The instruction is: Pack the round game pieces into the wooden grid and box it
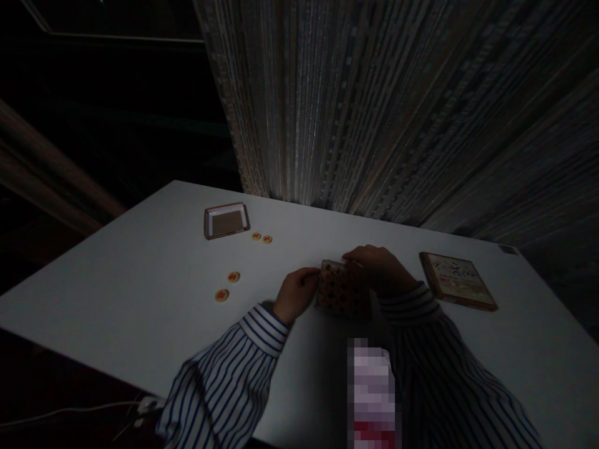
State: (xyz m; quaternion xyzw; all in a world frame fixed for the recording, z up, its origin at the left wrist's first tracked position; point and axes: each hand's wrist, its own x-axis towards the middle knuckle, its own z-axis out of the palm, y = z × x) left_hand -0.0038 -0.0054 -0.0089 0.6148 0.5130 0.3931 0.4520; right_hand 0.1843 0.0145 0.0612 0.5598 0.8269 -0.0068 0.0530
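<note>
A small open box (333,300) packed with round xiangqi pieces lies on the white table (178,355) in front of me. My left hand (294,294) has its fingers curled and pinches the left edge of this box near its far corner. Over the far right part of the box, my right hand (380,267) is bent with its fingers drawn together, and it hides that side. Whatever those fingers grip is too dark to make out. Loose round xiangqi pieces with red characters lie left of my hands: one pair (228,286) nearer me, another pair (261,237) farther back.
An open, shallow box lid or tray (227,237) rests at the back left. On the right lies a flat box (461,280) with a printed picture top. A string curtain (327,125) hangs behind the table. A white cable with a plug (147,405) is below the front left edge.
</note>
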